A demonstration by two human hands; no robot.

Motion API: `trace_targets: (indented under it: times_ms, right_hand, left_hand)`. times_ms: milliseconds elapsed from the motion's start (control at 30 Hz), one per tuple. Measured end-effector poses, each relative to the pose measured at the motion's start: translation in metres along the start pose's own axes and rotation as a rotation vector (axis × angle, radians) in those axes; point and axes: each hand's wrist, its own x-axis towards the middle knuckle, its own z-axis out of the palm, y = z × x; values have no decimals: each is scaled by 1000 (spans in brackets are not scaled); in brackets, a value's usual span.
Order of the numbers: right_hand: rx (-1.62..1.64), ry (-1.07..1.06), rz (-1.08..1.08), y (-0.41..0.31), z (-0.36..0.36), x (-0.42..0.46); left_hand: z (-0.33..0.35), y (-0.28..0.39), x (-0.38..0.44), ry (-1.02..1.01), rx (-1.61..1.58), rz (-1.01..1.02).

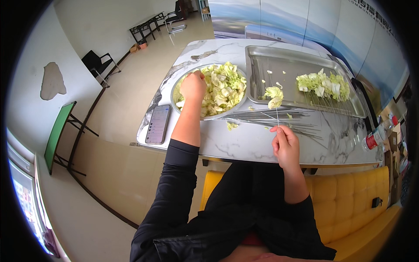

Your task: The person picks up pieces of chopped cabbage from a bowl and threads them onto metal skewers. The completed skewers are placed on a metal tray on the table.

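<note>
My left hand (pixel 193 85) reaches into a round metal bowl (pixel 174 104) of torn cabbage leaves (pixel 226 88), over its left part; its fingertips are partly hidden, so a grip does not show. My right hand (pixel 284 144) pinches the lower end of a thin metal skewer (pixel 277 117), which stands upright with cabbage pieces (pixel 275 96) on its upper end. Many bare skewers (pixel 262 115) lie loose on the table between bowl and tray. In the rectangular metal tray (pixel 284 55), loaded cabbage skewers (pixel 324 85) lie side by side at the right, and bare skewers at the left.
A phone (pixel 157 124) lies on the marble-patterned table (pixel 235 144) left of the bowl. Leaf scraps (pixel 231 125) lie near the loose skewers. A plastic bottle (pixel 379 132) is at the right edge. A yellow padded bench (pixel 343 196) is below the table's near edge.
</note>
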Motion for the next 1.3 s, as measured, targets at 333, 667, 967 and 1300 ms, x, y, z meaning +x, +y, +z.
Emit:
trace_targets:
  times_ms: [333,667,967,1300]
  right_hand:
    - [-12,-20,27,1,-2,0]
    - [36,-17,4,4,-8,-1]
    - [35,-49,28,-1,-6,-3]
    - [-32,-96,-30,1,-5,-3]
  left_hand:
    - [15,64,-6,-187,102,610]
    - [23,81,29,-463,92,455]
    - [-24,48,37,-408,-684,334]
    - [-47,61,3,-609,-1236,11]
